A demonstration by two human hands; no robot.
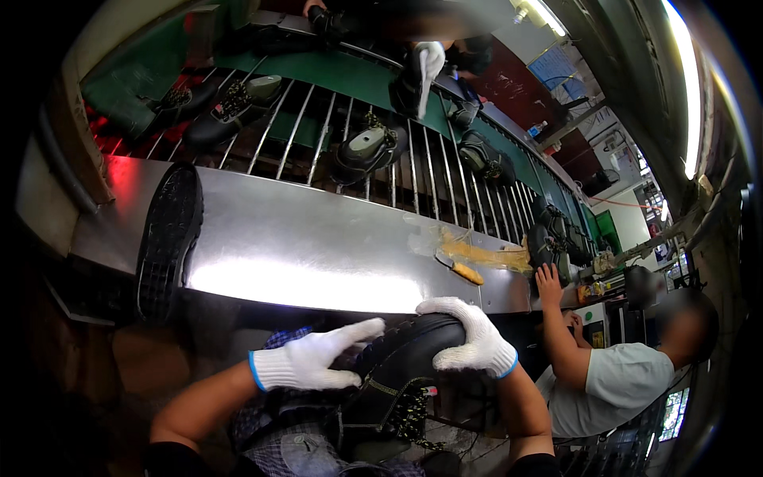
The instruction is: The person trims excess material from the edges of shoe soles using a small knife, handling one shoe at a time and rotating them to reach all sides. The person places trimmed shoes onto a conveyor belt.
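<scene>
A black work shoe [405, 354] with pale stitching and dark, yellow-flecked laces is held in front of my lap, toe toward the bench. My right hand [477, 338], in a white knit glove with a blue cuff, is closed around the toe, fingers over its front and thumb on the upper. At the shoe's left side is my left hand [314, 358], gloved alike, fingers stretched out and thumb spread apart. Its fingertips lie close to the shoe edge; whether they touch is unclear. A black treaded rubber sole [169, 242] lies at the left of the metal bench [302, 238].
A yellow-handled knife [461, 269] lies by yellowish tape [485, 253] on the bench. Beyond runs a roller conveyor [322, 139] carrying several black shoes [369, 149]. Across it, a white-gloved hand [430, 63] holds a shoe. At right, a co-worker [612, 381] touches another shoe.
</scene>
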